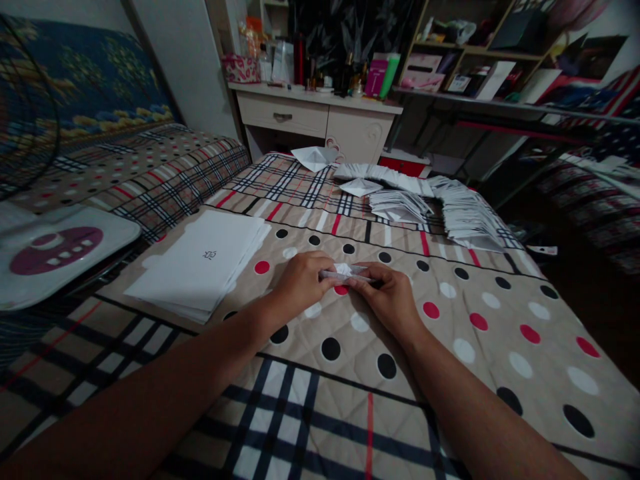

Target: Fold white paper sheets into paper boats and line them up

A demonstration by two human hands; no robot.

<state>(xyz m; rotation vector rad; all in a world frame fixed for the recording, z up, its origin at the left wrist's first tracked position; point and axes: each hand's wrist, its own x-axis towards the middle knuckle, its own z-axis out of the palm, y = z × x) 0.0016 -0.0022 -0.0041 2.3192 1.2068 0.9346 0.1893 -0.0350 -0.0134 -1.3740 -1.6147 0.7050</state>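
Between my two hands is a small folded white paper [344, 270], shaped like a paper boat, just above the dotted bedspread. My left hand [304, 280] pinches its left end, and my right hand [390, 293] pinches its right end. Both hands are closed on it, with part of the paper hidden behind the fingers. To the left lies a stack of flat white sheets [200, 260], the top one bearing a small printed mark. Farther back are rows of folded papers [467, 213], a shorter bundle [400, 205] and a loose paper boat [314, 157].
The patterned bedspread [325, 380] spreads under everything. A white folding table [115, 230] with a purple oval stands at the left edge. Beyond the bed, a white cabinet [310, 117] carries bottles and boxes, and shelves [480, 50] hold more items at the right.
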